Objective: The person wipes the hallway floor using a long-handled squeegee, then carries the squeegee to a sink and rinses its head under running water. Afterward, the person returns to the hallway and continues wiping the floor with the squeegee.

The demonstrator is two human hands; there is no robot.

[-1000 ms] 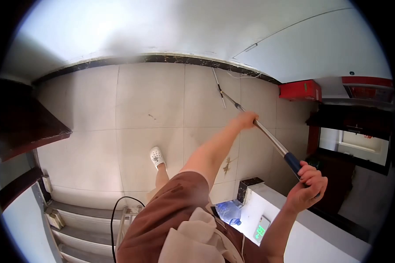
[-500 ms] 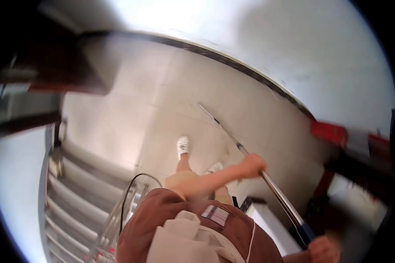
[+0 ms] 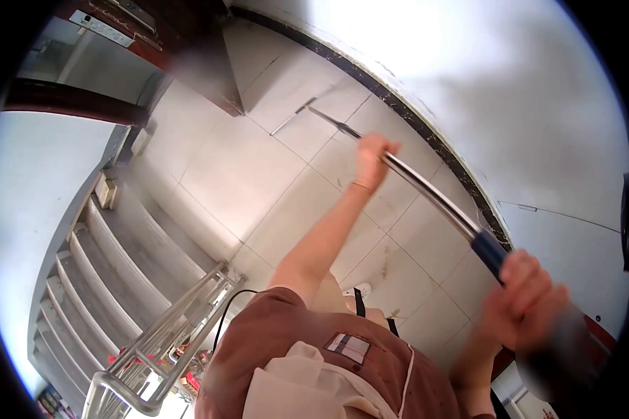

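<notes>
A long metal-handled floor squeegee (image 3: 426, 187) runs diagonally across the view. Its thin bar-like head (image 3: 302, 109) is at the far end, over the pale tiles. My left hand (image 3: 372, 162) wraps around the metal shaft partway down, with the arm stretched forward. At the upper end, my right hand (image 3: 526, 297) closes around the dark blue grip (image 3: 490, 253); this hand is slightly smeared by motion. Whether the head presses on the floor I cannot tell.
A white wall (image 3: 496, 91) with a dark skirting strip (image 3: 426, 133) borders the tiled floor (image 3: 286, 192) on the right. An open brown door (image 3: 203, 70) stands ahead at left. Stairs (image 3: 112, 279) and a metal railing (image 3: 168, 349) are on the left.
Both hands have moved forward and up in view with the squeegee, whose head now shows clearly near the door. The view has shifted, showing more of the stairs and railing.
</notes>
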